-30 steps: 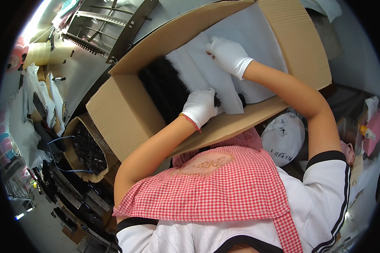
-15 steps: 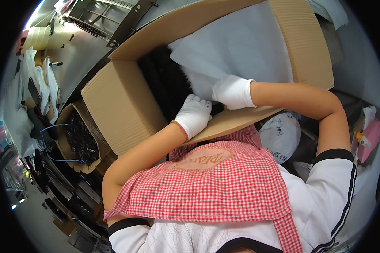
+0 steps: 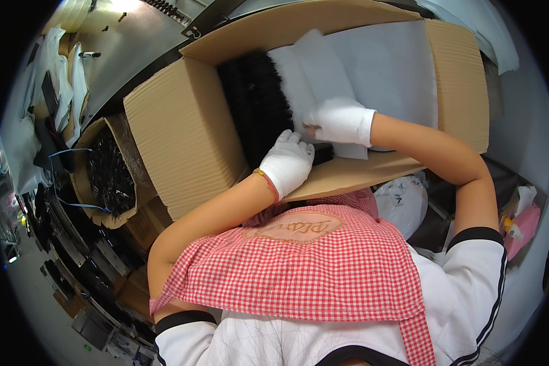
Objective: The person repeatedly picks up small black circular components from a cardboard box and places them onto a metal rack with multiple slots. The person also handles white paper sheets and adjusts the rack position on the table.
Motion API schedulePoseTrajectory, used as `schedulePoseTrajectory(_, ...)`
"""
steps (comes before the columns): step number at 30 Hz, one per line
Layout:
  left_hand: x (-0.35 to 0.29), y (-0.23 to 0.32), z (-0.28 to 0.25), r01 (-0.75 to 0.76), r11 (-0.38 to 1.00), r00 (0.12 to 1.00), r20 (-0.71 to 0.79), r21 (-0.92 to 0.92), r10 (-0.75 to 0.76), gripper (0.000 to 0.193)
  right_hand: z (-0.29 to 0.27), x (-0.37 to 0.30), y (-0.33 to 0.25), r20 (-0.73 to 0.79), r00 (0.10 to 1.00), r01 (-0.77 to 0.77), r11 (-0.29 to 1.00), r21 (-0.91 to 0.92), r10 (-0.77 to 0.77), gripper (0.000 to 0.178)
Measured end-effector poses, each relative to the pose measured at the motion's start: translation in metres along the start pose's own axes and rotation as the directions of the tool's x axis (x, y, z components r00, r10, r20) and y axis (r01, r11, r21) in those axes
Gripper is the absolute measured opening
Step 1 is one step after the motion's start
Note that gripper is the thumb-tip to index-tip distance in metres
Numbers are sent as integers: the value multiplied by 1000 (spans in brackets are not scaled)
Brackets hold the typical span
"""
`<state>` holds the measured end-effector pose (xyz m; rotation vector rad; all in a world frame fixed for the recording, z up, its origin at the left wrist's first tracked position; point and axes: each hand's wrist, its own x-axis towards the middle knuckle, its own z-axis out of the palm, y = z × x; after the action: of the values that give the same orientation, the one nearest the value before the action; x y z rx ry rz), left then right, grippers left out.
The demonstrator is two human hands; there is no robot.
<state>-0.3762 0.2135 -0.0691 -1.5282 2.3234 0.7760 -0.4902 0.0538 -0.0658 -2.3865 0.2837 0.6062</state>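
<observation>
A large cardboard box [image 3: 457, 79] lies open in front of me, with black bristly pieces [image 3: 253, 100] packed along its left part. A thin white sheet [image 3: 390, 67] covers the right part, its left portion lifted into a fold. My right hand [image 3: 346, 122], in a white glove with bare fingertips showing, is closed on the sheet near that fold. My left hand [image 3: 287, 163], also gloved, lies with fingers stretched over the near edge of the black pieces and the sheet's left edge. Another black piece [image 3: 324, 152] shows between the hands at the near wall.
Left of the box stands a smaller carton [image 3: 125, 210] holding black plastic-wrapped stuff, with a blue strap [image 3: 55, 177] beside it. A metal table [image 3: 125, 55] lies behind at left. A white plastic bag [image 3: 402, 201] sits under the box's near right side.
The sheet has been drawn leftward and now has a standing fold, its left edge straighter along the black pieces. Both hands stay near the box's near wall; the view has shifted slightly.
</observation>
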Motion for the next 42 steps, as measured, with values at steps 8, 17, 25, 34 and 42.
schedulePoseTrajectory(8, -21, 3, -12, 56, 997, 975, -212, -60, -68, 32, 10, 74, -39, -285, 950, 131, 991, -9, -128, 22)
schedulePoseTrajectory(17, -86, -2, -27, 134, 550, 581, -384, -824, -717, 31, 7, 91, -47, -99, 991, 77, 994, -79, -85, 17)
schedulePoseTrajectory(25, -108, -15, -48, -222, 223, 285, -282, -949, -916, 34, -72, 73, -90, -109, 987, 149, 904, 401, -114, 13)
schedulePoseTrajectory(34, -216, -92, -64, -836, -546, 473, -425, 60, -772, 25, -194, 123, -95, -747, 487, 360, 883, -301, -453, 30)
schedulePoseTrajectory(42, -292, -136, -7, -858, -223, 253, -2, -462, -968, 36, -224, 174, -24, -718, 687, -15, 985, -172, -115, 62)
